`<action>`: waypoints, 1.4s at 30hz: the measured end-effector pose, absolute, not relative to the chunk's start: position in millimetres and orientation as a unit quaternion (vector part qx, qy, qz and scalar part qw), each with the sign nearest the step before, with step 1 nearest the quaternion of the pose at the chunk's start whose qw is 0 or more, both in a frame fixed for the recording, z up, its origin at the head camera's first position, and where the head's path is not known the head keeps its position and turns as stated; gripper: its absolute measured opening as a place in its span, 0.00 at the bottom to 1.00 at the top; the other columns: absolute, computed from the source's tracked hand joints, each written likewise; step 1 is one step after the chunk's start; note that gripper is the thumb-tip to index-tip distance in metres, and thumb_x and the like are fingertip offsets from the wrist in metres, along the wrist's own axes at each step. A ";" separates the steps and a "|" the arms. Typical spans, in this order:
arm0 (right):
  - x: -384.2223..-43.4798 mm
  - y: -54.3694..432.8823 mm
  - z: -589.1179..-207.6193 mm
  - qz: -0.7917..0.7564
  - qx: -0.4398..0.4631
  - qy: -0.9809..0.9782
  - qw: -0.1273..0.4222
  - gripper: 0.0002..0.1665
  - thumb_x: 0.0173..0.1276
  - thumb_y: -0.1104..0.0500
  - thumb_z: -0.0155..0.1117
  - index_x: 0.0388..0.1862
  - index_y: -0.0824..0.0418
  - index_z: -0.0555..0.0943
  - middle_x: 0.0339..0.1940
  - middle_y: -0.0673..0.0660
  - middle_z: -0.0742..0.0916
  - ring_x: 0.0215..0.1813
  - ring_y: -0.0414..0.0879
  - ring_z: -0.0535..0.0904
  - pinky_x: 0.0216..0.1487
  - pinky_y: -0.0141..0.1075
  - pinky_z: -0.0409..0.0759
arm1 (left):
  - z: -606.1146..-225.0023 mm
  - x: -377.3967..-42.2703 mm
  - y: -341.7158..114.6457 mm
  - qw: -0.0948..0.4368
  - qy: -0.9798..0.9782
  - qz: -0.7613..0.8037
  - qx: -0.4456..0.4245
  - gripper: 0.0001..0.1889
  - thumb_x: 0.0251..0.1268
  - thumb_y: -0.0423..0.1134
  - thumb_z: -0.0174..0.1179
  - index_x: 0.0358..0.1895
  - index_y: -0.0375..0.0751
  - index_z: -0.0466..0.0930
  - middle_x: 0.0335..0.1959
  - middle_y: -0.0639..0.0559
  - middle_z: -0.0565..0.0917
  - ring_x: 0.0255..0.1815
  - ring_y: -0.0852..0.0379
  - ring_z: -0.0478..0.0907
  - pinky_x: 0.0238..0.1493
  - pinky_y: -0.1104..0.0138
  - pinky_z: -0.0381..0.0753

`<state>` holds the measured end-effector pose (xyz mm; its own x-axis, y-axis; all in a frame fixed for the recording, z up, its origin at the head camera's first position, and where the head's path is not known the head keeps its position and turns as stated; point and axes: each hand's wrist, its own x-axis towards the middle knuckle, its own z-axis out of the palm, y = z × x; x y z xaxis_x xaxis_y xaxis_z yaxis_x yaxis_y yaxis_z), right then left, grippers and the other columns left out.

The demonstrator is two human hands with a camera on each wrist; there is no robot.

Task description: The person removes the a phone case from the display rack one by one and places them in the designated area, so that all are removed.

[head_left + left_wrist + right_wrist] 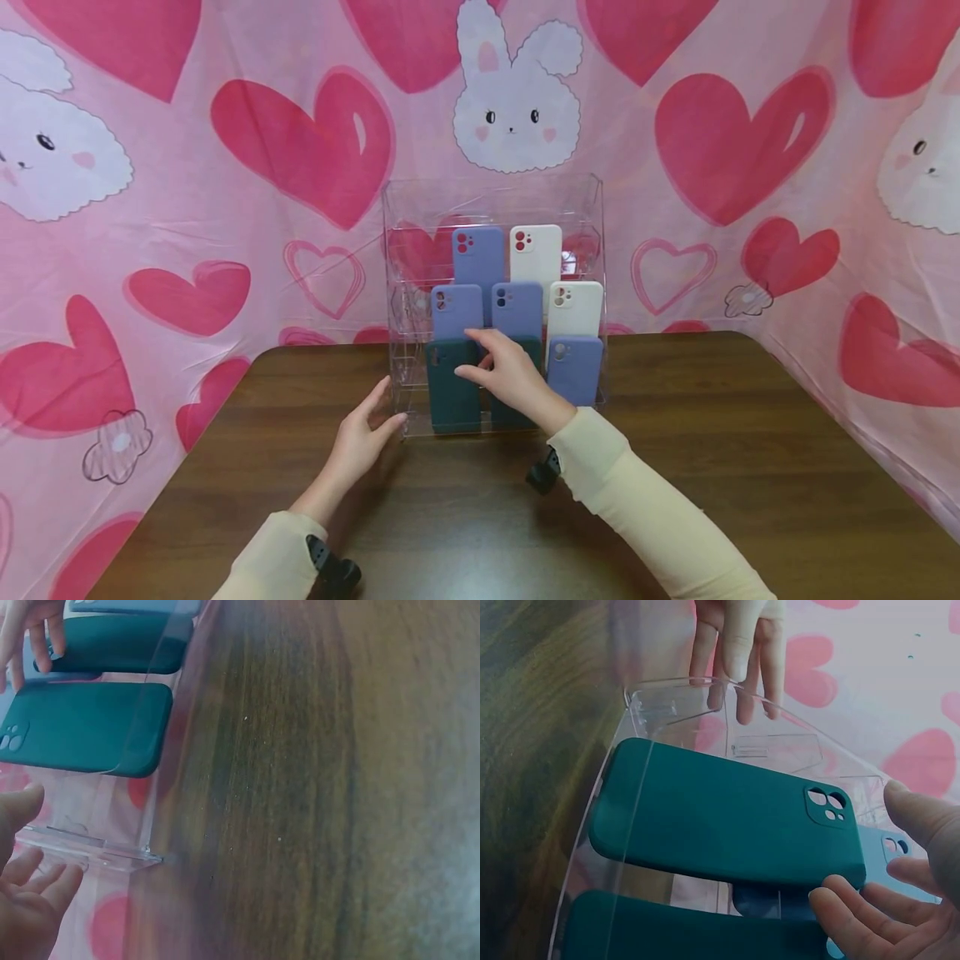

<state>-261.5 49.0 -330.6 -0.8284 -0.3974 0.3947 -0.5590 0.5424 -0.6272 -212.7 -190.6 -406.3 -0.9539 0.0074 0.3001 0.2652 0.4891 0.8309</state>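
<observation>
A clear acrylic tiered rack stands on the table and holds several phone cases. In its front tier are a dark green phone case at the left, another dark green case partly behind my right arm, and a periwinkle case at the right. My right hand hovers before the green cases, thumb and fingers apart, holding nothing; the right wrist view shows its fingertips close to the upper end of a green case. Beside the rack's lower left corner is my left hand, fingers extended along the side wall.
The middle tier bears two periwinkle cases and a white case. Higher up stand another periwinkle case and another white case. Brown wooden tabletop surrounds the rack; a pink heart-and-rabbit curtain hangs behind.
</observation>
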 end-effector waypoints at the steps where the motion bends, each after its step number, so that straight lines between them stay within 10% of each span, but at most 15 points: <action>1: -261.4 48.1 -331.0 0.391 0.272 -0.873 0.102 0.35 0.57 0.52 0.69 0.63 0.61 0.71 0.58 0.56 0.76 0.33 0.42 0.77 0.30 0.29 0.79 | -406.6 -212.8 -190.5 0.129 -0.850 -0.504 -0.081 0.35 0.55 0.28 0.64 0.67 0.35 0.60 0.61 0.35 0.69 0.57 0.40 0.70 0.52 0.53 0.74; 19: -257.5 41.1 -333.3 0.365 0.281 -0.870 0.176 0.14 0.60 0.65 0.65 0.47 0.62 0.82 0.40 0.52 0.78 0.32 0.42 0.70 0.29 0.33 0.73 | -409.4 -217.1 -194.2 0.122 -0.810 -0.570 -0.062 0.29 0.55 0.22 0.60 0.63 0.35 0.68 0.57 0.35 0.73 0.49 0.41 0.77 0.45 0.67 0.79; 42: -249.3 50.1 -318.2 0.429 0.308 -0.823 0.208 0.12 0.57 0.67 0.67 0.42 0.62 0.82 0.32 0.51 0.80 0.31 0.42 0.75 0.35 0.32 0.80 | -409.4 -220.6 -193.2 0.111 -0.797 -0.592 -0.057 0.28 0.57 0.20 0.58 0.63 0.34 0.68 0.57 0.34 0.72 0.50 0.38 0.75 0.45 0.66 0.79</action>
